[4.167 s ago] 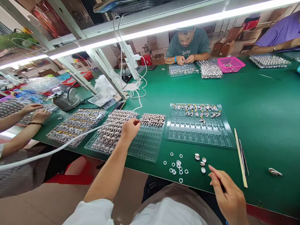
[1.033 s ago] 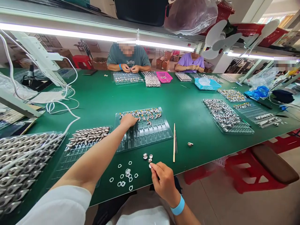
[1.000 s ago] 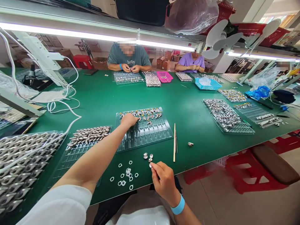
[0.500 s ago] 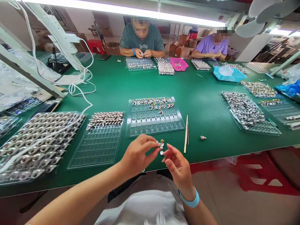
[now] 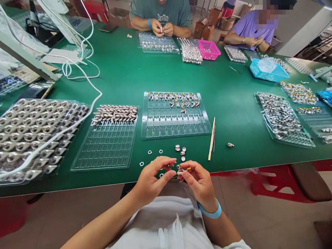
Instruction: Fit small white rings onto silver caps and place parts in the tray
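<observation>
My right hand (image 5: 198,180) pinches a small earbud part (image 5: 184,169), pale with an orange bit, between thumb and fingers above the table's front edge. My left hand (image 5: 157,178) is just left of it, thumb and forefinger apart around a gap, with nothing plainly held. Beyond the fingers lie several small round silver-and-white pieces (image 5: 183,153). White rings (image 5: 149,152) are scattered near my left hand, some partly hidden by it. A clear tray (image 5: 178,129) behind them carries earbud parts with orange bits in its far rows.
Tweezers (image 5: 212,140) and one loose earbud part (image 5: 230,145) lie to the right. At left are a half-filled tray (image 5: 103,148), a tray of grey shells (image 5: 33,129) and a white cable (image 5: 95,100) crossing it. Two people work across the green table (image 5: 116,69).
The earbud part has passed from my left hand to my right. Both hands have come lower and closer to me, uncovering the rings. The camera view has tilted down.
</observation>
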`<move>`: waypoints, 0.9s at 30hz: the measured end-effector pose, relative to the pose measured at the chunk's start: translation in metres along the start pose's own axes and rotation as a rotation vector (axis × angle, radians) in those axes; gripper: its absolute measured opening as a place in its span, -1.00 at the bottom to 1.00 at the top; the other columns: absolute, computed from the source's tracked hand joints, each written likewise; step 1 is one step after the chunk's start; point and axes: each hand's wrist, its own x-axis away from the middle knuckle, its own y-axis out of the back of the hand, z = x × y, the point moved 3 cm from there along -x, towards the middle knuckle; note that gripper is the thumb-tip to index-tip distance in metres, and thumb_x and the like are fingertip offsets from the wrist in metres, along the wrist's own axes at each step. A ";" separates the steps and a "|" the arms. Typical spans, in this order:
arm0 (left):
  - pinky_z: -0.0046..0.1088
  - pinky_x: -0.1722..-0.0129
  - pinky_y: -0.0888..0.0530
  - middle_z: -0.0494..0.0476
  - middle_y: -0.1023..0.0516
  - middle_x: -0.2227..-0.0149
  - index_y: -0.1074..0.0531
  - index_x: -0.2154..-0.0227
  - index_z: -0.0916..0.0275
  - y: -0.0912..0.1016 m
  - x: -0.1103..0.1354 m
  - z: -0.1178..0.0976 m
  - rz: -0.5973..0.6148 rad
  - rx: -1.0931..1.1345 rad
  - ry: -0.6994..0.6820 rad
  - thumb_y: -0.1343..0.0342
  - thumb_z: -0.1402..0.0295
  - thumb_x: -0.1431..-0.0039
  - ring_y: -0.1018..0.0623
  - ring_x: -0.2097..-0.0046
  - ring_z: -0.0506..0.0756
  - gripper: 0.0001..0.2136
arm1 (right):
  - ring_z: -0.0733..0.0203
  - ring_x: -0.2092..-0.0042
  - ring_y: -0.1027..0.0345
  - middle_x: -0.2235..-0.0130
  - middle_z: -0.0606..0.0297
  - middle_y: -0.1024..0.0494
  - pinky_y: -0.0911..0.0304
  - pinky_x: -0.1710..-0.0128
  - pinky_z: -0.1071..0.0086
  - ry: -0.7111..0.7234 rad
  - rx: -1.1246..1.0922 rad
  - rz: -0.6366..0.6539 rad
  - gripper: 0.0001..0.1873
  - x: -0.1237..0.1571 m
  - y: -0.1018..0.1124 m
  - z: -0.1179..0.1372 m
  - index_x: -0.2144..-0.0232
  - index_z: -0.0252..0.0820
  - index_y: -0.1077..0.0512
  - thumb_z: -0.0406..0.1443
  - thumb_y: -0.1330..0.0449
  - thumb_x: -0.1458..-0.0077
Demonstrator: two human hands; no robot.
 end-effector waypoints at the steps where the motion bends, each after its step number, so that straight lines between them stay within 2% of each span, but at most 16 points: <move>1: -0.37 0.19 -0.51 0.19 -0.49 0.18 -0.42 0.08 0.18 -0.001 -0.001 0.002 0.044 0.076 0.053 -0.09 0.40 -0.19 -0.53 0.21 0.07 -0.77 | 0.28 0.33 -0.46 0.29 0.26 -0.52 -0.46 0.33 0.40 -0.003 -0.001 0.013 -0.81 0.000 0.000 0.000 0.18 -0.15 -0.41 -0.24 -0.15 -0.14; 4: -0.39 0.19 -0.50 0.16 -0.53 0.24 -0.47 0.17 0.20 -0.002 -0.005 0.004 0.106 0.232 0.138 -0.11 0.39 -0.18 -0.54 0.21 0.08 -0.83 | 0.28 0.32 -0.47 0.23 0.23 -0.53 -0.47 0.31 0.39 0.005 0.016 0.046 -0.79 -0.001 0.000 0.001 0.16 -0.15 -0.40 -0.25 -0.15 -0.14; 7: -0.42 0.25 -0.48 0.13 -0.55 0.35 -0.53 0.29 0.22 -0.001 -0.009 0.003 0.069 0.201 0.123 -0.15 0.39 -0.15 -0.52 0.28 0.06 -0.90 | 0.30 0.32 -0.48 0.22 0.25 -0.52 -0.46 0.29 0.42 0.018 0.073 0.064 -0.77 -0.002 0.000 0.001 0.12 -0.13 -0.39 -0.29 -0.14 -0.14; 10: -0.42 0.27 -0.47 0.12 -0.58 0.39 -0.56 0.30 0.20 0.000 -0.009 0.003 0.045 0.159 0.122 -0.17 0.39 -0.13 -0.52 0.32 0.05 -0.89 | 0.31 0.33 -0.47 0.25 0.27 -0.51 -0.45 0.31 0.43 0.013 0.119 0.072 -0.75 -0.004 -0.001 0.000 0.10 -0.13 -0.36 -0.32 -0.10 -0.14; 12: -0.41 0.28 -0.49 0.13 -0.59 0.38 -0.57 0.30 0.20 -0.001 -0.008 0.004 0.049 0.184 0.172 -0.17 0.38 -0.12 -0.55 0.32 0.06 -0.89 | 0.30 0.33 -0.45 0.28 0.27 -0.50 -0.44 0.32 0.42 0.028 0.169 0.062 -0.78 -0.005 -0.002 -0.001 0.14 -0.15 -0.36 -0.35 -0.08 -0.12; 16: -0.38 0.28 -0.55 0.15 -0.61 0.35 -0.57 0.34 0.24 -0.002 -0.006 0.008 0.040 0.303 0.342 -0.21 0.32 -0.07 -0.59 0.29 0.11 -0.87 | 0.28 0.32 -0.40 0.30 0.27 -0.49 -0.39 0.31 0.39 0.193 0.415 -0.006 -0.82 -0.006 -0.003 0.001 0.23 -0.15 -0.37 -0.41 -0.10 -0.06; 21: -0.37 0.29 -0.58 0.13 -0.61 0.40 -0.55 0.41 0.27 -0.005 -0.008 0.008 0.010 0.419 0.440 -0.25 0.36 0.00 -0.60 0.33 0.10 -0.90 | 0.19 0.21 -0.39 0.22 0.22 -0.50 -0.37 0.20 0.26 0.471 0.665 -0.010 -0.62 -0.003 -0.005 0.004 0.07 -0.09 -0.30 -0.46 -0.12 -0.03; 24: -0.40 0.32 -0.58 0.11 -0.60 0.41 -0.54 0.41 0.26 -0.004 -0.009 0.006 -0.061 0.323 0.366 -0.23 0.42 -0.01 -0.59 0.35 0.08 -0.94 | 0.16 0.18 -0.37 0.19 0.19 -0.48 -0.37 0.19 0.23 0.518 0.710 0.009 -0.50 -0.002 -0.006 0.004 -0.04 -0.06 -0.24 -0.48 -0.12 -0.03; 27: -0.41 0.33 -0.53 0.11 -0.58 0.40 -0.52 0.36 0.24 0.000 -0.009 -0.003 -0.124 0.049 0.090 -0.18 0.51 -0.05 -0.56 0.35 0.05 -0.91 | 0.12 0.17 -0.34 0.17 0.16 -0.40 -0.37 0.18 0.17 0.450 0.694 -0.007 -0.45 -0.003 -0.004 0.006 -0.08 -0.06 -0.23 -0.40 -0.16 -0.01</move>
